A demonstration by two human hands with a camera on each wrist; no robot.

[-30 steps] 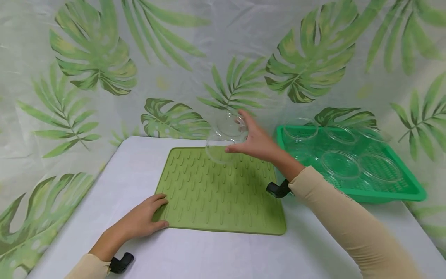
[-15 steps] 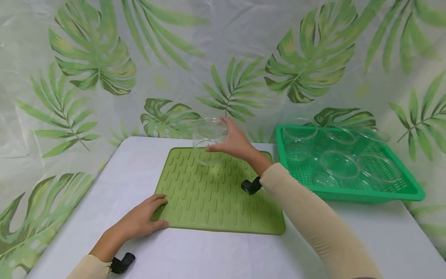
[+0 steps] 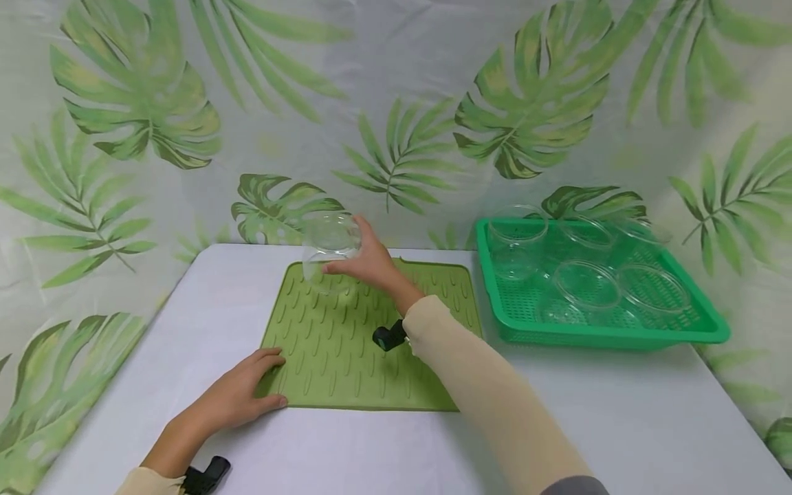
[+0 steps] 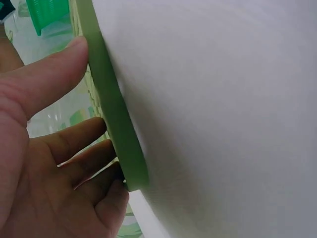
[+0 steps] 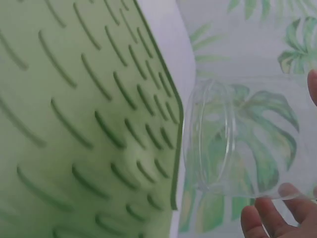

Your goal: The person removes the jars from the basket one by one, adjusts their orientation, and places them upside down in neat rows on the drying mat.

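My right hand (image 3: pixel 370 262) grips a clear cup (image 3: pixel 317 256) from its right side, thumb toward me and fingers at the far side. The cup hangs over the far left part of a green ridged mat (image 3: pixel 334 350). In the right wrist view, the ringed end of the cup (image 5: pixel 214 136) points toward the mat's far edge, with several fingertips at its side. My left hand (image 3: pixel 238 390) rests at the mat's front left corner, thumb and fingers spread. Seen from the left wrist, the thumb and fingertips touch along the mat's edge (image 4: pixel 116 114).
A green plastic basket (image 3: pixel 609 337) stands right of the mat, holding several clear cups (image 3: pixel 586 285). The table (image 3: pixel 334 454) has a white cloth. Behind it hangs a leaf-patterned sheet (image 3: pixel 421 62).
My right hand has carried the cup leftward over the mat, from near its middle to the far left. The cup has become more upright. The left hand keeps its place on the mat's corner.
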